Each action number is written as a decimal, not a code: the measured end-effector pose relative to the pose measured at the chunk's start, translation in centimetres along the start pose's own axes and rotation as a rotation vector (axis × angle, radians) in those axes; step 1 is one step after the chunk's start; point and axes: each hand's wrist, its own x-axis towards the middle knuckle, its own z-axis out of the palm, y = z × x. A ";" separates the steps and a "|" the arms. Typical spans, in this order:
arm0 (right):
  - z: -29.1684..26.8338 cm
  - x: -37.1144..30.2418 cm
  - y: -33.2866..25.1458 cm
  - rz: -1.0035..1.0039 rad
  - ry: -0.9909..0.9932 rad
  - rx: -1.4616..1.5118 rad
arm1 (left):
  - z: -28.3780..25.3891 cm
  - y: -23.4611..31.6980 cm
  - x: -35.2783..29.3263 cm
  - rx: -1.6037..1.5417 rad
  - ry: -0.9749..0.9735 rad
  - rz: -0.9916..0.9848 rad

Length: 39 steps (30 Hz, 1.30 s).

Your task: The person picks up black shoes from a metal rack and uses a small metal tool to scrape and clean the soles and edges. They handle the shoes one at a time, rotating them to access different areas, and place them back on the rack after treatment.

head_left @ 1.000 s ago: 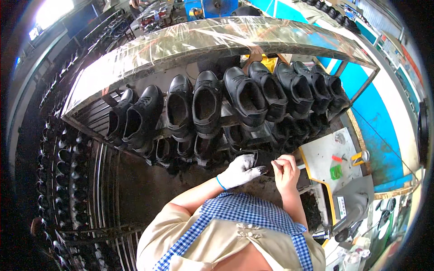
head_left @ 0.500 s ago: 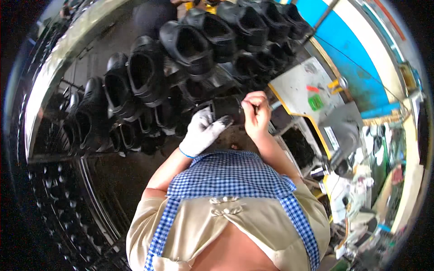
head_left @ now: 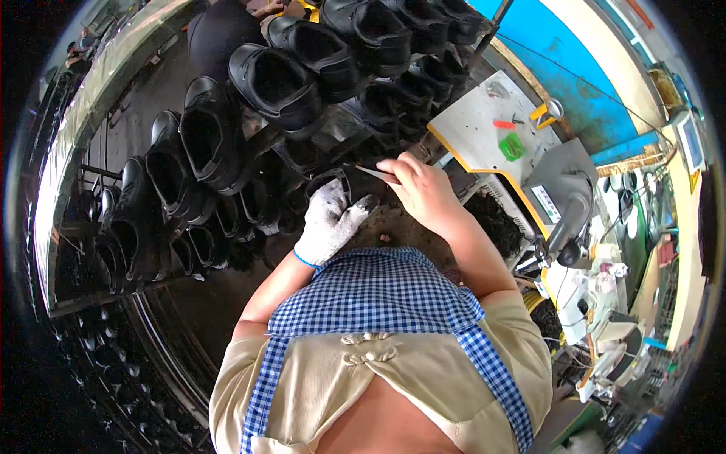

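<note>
My left hand (head_left: 331,219), in a white knitted glove with blackened fingertips, is closed on a black shoe (head_left: 361,184) in front of my apron. Most of that shoe is dark and partly covered by the glove. Bare, my right hand (head_left: 417,189) pinches a thin, pale, flat blade-like piece (head_left: 378,175) over the shoe, its narrow end pointing left. Whether it touches the shoe I cannot tell. Just beyond my hands stands a rack of black shoes in two tiers, including one large shoe (head_left: 276,85) with its opening facing up.
To the right is a white worktable (head_left: 484,113) with a yellow edge, bearing a green piece (head_left: 511,147) and a yellow-handled tape roll (head_left: 547,113). A grey machine (head_left: 563,193) stands at its near end. A crate of black scraps (head_left: 491,219) sits below. Another person's dark-clothed body (head_left: 219,38) is beyond the rack.
My right hand has turned and the pale flat piece now shows in its fingers. My left hand stays on the shoe. The view has shifted slightly, so the rack sits lower and further left.
</note>
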 end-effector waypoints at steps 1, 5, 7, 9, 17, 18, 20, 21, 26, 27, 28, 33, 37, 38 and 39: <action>-0.3 -0.4 0.0 -0.006 -0.030 -0.043 | 0.2 -0.2 0.0 0.039 -0.004 -0.021; -1.8 -0.8 -1.0 -0.006 -0.117 -0.205 | 1.3 -0.3 0.4 0.106 0.011 0.055; -2.4 -0.8 -2.1 0.061 -0.203 -0.339 | 1.7 -0.3 0.7 0.155 0.044 0.126; -2.0 -1.2 -1.6 0.114 -0.242 -0.369 | 2.4 -1.1 0.7 0.142 0.087 0.155; -1.0 -2.1 2.0 0.189 -0.287 0.092 | 3.7 -2.6 1.3 0.351 0.188 0.336; -0.5 -2.5 1.5 0.231 -0.233 0.200 | 3.8 -2.6 1.3 0.358 0.200 0.302; -1.2 -3.2 -0.7 0.129 -0.541 0.658 | 4.3 -3.2 1.6 0.365 0.342 0.262; -1.5 -3.4 -2.5 -0.054 -0.729 0.970 | 4.7 -3.7 1.6 0.373 0.409 0.238; -2.1 -6.4 5.2 0.627 0.073 0.820 | 2.0 -2.7 2.3 -0.540 0.224 -0.211; -2.6 -6.8 6.6 0.614 0.102 0.652 | 1.9 -2.1 2.2 -0.569 0.210 -0.239; -2.6 -7.4 7.1 0.558 0.114 0.486 | 1.7 -1.1 2.2 -0.598 0.196 -0.267; -1.9 -7.2 5.3 0.409 0.273 0.295 | 1.6 0.5 2.5 -0.670 0.116 -0.262; -2.7 -5.6 2.1 0.452 0.007 0.638 | 1.9 1.5 2.2 -0.727 0.016 -0.262; -3.1 -4.6 0.9 0.457 -0.040 0.724 | 1.6 3.1 2.6 -0.716 -0.020 -0.245; -1.8 -4.4 1.3 0.387 0.057 0.707 | 1.5 4.0 2.9 -0.702 -0.059 -0.226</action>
